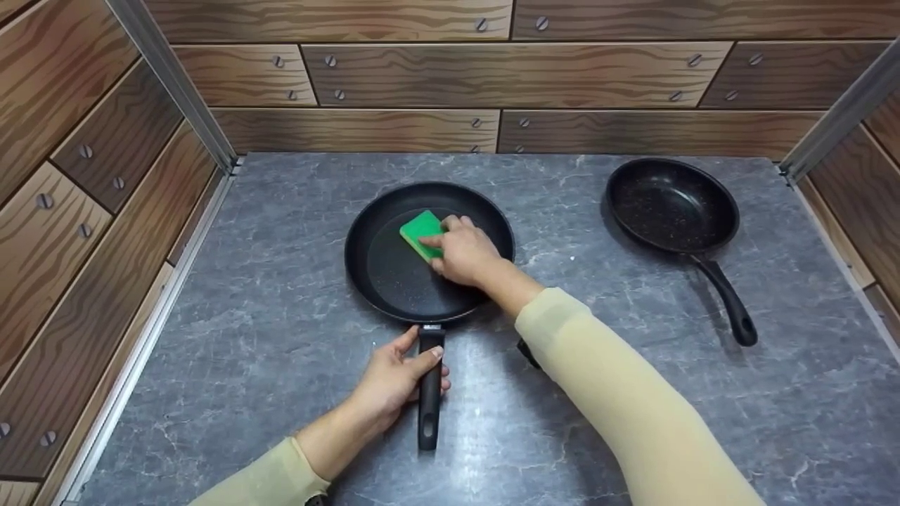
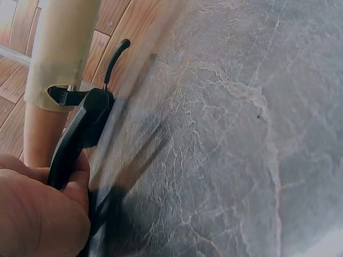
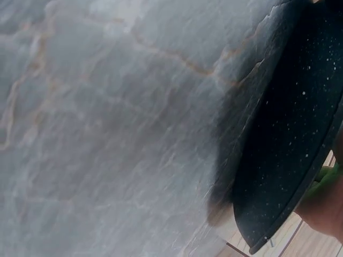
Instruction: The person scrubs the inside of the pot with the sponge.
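A large black frying pan (image 1: 394, 281) sits on the grey marbled tabletop, its handle pointing toward me. My left hand (image 1: 394, 376) grips that handle (image 1: 429, 414) near the pan, thumb on top and fingers around the far side. In the left wrist view the same hand (image 2: 45, 214) holds the black handle (image 2: 75, 134). Inside the pan, my right hand (image 1: 465, 249) holds a green sponge (image 1: 422, 226) with a yellowish underside against the pan's base. The right wrist view shows the pan's speckled outer side (image 3: 295, 139), with part of the right hand (image 3: 321, 211) behind its rim.
A smaller black frying pan (image 1: 671, 204) stands at the back right, its handle (image 1: 731, 302) angled toward the front right. Wood-patterned panels (image 1: 450, 74) wall the back and both sides of the marbled table (image 1: 281, 281). Metal rails (image 1: 183, 84) run along the corners.
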Demonstrator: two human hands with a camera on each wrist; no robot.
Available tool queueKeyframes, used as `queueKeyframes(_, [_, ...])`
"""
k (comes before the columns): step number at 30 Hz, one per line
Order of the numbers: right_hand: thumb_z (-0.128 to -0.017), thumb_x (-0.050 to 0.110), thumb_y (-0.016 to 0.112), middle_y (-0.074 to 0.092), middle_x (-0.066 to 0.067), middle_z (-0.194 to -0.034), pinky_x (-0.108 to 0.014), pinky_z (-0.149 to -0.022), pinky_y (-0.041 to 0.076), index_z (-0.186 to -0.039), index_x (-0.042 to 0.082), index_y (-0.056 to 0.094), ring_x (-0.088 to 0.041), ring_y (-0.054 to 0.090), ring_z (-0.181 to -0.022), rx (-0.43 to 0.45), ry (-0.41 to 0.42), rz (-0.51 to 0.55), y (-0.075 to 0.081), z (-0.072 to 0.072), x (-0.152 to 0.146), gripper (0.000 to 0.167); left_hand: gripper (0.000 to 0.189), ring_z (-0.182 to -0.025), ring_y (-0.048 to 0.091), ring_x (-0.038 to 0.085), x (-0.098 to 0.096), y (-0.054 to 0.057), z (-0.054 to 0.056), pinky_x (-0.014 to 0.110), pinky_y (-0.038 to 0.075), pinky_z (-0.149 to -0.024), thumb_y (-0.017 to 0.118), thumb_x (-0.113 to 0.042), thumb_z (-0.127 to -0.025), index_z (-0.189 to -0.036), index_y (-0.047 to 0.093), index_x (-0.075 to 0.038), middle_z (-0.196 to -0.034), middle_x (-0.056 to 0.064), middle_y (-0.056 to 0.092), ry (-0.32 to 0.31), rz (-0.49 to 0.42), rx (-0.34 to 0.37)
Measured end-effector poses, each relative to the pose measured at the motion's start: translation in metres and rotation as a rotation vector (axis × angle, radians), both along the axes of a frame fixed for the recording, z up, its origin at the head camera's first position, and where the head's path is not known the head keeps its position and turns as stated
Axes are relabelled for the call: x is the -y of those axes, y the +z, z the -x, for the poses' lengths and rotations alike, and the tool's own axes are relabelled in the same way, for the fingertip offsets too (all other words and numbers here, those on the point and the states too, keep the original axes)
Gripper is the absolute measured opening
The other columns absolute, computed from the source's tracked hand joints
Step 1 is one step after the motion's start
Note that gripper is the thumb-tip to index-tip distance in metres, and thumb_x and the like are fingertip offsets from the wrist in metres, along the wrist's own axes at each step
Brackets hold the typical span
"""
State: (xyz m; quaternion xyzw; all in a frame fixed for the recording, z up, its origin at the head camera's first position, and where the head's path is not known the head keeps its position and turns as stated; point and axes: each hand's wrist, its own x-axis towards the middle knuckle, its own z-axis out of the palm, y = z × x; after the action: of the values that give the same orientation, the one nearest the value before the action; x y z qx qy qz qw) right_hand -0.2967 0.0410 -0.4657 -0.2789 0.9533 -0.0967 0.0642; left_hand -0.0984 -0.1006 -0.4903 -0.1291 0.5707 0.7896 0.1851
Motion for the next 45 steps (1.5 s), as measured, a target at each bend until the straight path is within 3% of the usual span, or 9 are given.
queueKeyframes(8, [-0.102, 0.032, 0.067, 0.051, -0.023, -0.147, -0.050, -0.106, 0.048, -0.151, 0.032, 0.062, -0.038, 0.049, -0.126, 0.008, -0.065, -0.001, 0.001, -0.001, -0.007, 0.049, 0.085, -0.066, 0.073, 0.018, -0.001, 0.000, 0.000, 0.036, 0.066, -0.071, 0.066, -0.008, -0.105, -0.168, 0.010, 0.002, -0.087, 0.017, 0.069, -0.002, -0.002, -0.005])
queueKeyframes(30, [-0.103, 0.034, 0.067, 0.055, -0.023, -0.140, -0.051, -0.104, 0.049, -0.152, 0.031, 0.061, -0.038, 0.050, -0.121, 0.022, -0.109, -0.036, 0.003, -0.008, -0.020, 0.049, 0.086, -0.066, 0.074, 0.018, -0.001, -0.003, 0.000, 0.037, 0.066, -0.071, 0.067, -0.009, -0.105, -0.168, 0.009, 0.002, -0.086, 0.016, 0.070, -0.008, 0.001, -0.012])
queueKeyframes(36, [-0.103, 0.044, 0.070, 0.056, -0.022, -0.137, -0.050, -0.103, 0.052, -0.153, 0.033, 0.060, -0.037, 0.054, -0.121, 0.025, -0.128, -0.049, 0.003, -0.012, -0.023, 0.052, 0.085, -0.066, 0.074, 0.018, -0.001, -0.003, 0.000, 0.037, 0.067, -0.072, 0.067, -0.009, -0.105, -0.168, 0.011, 0.001, -0.087, 0.017, 0.071, -0.012, 0.012, -0.014])
queueKeyframes(45, [-0.100, 0.034, 0.072, 0.059, -0.025, -0.135, -0.047, -0.105, 0.052, -0.150, 0.025, 0.063, -0.039, 0.058, -0.119, 0.012, -0.167, 0.068, 0.000, -0.017, -0.027, 0.052, 0.083, -0.067, 0.073, 0.017, 0.000, -0.003, 0.000, 0.035, 0.066, -0.071, 0.065, -0.010, -0.106, -0.168, 0.011, 0.002, -0.086, 0.016, 0.071, -0.021, 0.020, -0.020])
